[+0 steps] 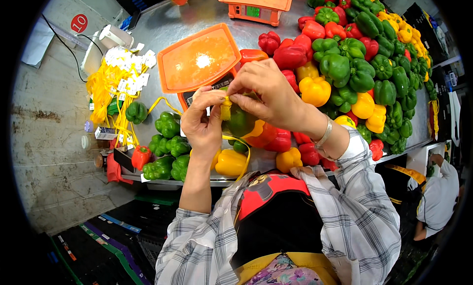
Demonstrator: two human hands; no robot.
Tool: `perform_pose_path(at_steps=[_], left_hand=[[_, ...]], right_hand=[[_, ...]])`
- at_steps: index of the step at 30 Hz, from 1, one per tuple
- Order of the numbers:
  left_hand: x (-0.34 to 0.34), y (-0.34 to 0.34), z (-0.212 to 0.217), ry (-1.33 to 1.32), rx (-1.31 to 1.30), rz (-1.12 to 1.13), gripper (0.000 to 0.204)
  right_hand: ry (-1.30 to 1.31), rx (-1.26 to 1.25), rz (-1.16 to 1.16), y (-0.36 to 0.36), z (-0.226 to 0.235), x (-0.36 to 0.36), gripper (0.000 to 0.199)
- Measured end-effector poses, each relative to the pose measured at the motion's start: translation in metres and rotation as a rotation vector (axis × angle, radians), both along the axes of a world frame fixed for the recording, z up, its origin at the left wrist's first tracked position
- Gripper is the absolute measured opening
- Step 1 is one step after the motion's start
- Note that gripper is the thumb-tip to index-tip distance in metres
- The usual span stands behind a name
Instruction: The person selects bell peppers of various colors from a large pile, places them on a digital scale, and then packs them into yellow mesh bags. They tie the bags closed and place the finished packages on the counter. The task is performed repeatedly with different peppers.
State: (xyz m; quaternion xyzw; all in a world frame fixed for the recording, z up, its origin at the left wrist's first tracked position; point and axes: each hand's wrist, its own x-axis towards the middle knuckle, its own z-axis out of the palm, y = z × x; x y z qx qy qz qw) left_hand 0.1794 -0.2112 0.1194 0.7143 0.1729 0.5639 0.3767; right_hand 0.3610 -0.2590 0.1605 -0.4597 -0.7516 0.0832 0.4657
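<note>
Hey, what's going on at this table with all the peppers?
A person stands at a metal table and works with both hands over a small bunch of bell peppers, green, red and yellow together. The left hand and right hand pinch a yellow net tie at the top of the bunch. An orange scale sits just behind the hands. A big pile of loose peppers lies to the right, and yellow ties with white tags lie to the left.

Orange scale (256, 5) at back, pepper pile (367, 63) right, yellow tag ties (111, 85) left
</note>
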Motion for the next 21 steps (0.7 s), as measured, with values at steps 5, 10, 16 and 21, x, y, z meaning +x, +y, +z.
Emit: perform_pose_path(at_steps=[5,10,16,21], left_hand=[[-0.003,0.003,-0.005,0.04,0.061,0.107,0.023],[-0.001,-0.001,0.002,0.019,-0.046,0.063,0.02],[-0.002,-0.001,0.004,0.031,-0.084,-0.063,0.019],[-0.005,0.001,-0.002,0.055,-0.066,-0.003,0.021]], right_hand=[[-0.319,0.262,0.016,0.007,0.015,0.006,0.019],[-0.303,0.223,-0.003,0.003,0.016,0.006,0.017],[0.155,-0.115,-0.066,-0.005,-0.005,0.0,0.009],[-0.02,0.074,-0.033,-0.005,0.006,0.006,0.012]])
